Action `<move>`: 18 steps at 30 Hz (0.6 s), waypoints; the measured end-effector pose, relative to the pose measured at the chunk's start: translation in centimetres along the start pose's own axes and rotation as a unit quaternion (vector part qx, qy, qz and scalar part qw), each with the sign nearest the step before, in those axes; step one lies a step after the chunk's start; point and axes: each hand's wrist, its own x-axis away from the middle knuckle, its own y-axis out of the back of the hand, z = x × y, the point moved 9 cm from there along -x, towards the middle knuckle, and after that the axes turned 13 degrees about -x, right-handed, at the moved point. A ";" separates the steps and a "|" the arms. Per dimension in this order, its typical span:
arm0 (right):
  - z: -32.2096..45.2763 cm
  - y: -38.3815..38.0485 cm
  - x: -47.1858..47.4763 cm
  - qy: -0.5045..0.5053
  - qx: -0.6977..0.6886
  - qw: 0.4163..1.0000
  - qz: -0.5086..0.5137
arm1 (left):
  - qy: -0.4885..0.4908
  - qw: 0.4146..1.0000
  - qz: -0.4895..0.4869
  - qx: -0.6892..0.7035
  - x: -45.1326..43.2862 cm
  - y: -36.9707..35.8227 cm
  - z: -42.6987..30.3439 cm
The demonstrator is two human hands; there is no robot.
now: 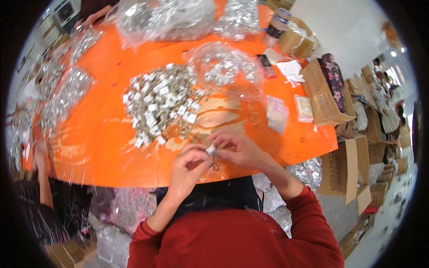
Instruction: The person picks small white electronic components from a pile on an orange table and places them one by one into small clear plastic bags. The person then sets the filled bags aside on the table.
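Both hands meet over the near edge of the orange tabletop (pixel 100 144). A small white block-shaped part (pixel 210 149), with what looks like a thin metal piece below it, is pinched between them. My left hand (pixel 189 167) grips it from the left with thumb and forefinger. From the right, the fingertips of my right hand (pixel 239 149) close on the same part. Just beyond lies a heap of similar white parts with metal pieces (pixel 164 97). Behind that heap, a clear plastic bag (pixel 224 67) holds more of them.
Large filled plastic bags (pixel 167 20) stand at the far side. A mobile phone (pixel 266 66), stacked cards (pixel 277 114) and a cardboard box (pixel 323 97) lie to the right. At the left, another person's hand (pixel 39 155) rests by more bags (pixel 67 97). An open carton (pixel 342 171) stands below the right edge.
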 end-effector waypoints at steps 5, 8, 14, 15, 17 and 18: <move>0.7 0.0 0.7 0.042 -0.022 0.999 0.012 | -0.164 0.964 -0.039 -0.204 0.6 -0.8 -5.1; 0.9 0.0 1.1 0.042 0.072 0.996 -0.014 | -0.204 0.945 -0.048 -0.250 0.9 -1.3 -6.2; 0.7 -0.2 1.2 0.009 0.053 0.998 -0.011 | -0.262 0.907 -0.057 -0.326 1.2 -1.6 -7.0; 0.6 -0.3 1.2 0.001 0.032 0.999 -0.010 | -0.237 0.916 -0.040 -0.322 1.0 -1.7 -6.6; 0.6 -0.2 1.0 0.016 -0.056 0.998 -0.038 | -0.197 0.932 -0.010 -0.303 0.6 -1.7 -6.0; 0.1 -0.3 0.9 0.000 -0.102 0.994 -0.045 | -0.198 0.931 -0.008 -0.306 0.6 -1.7 -6.0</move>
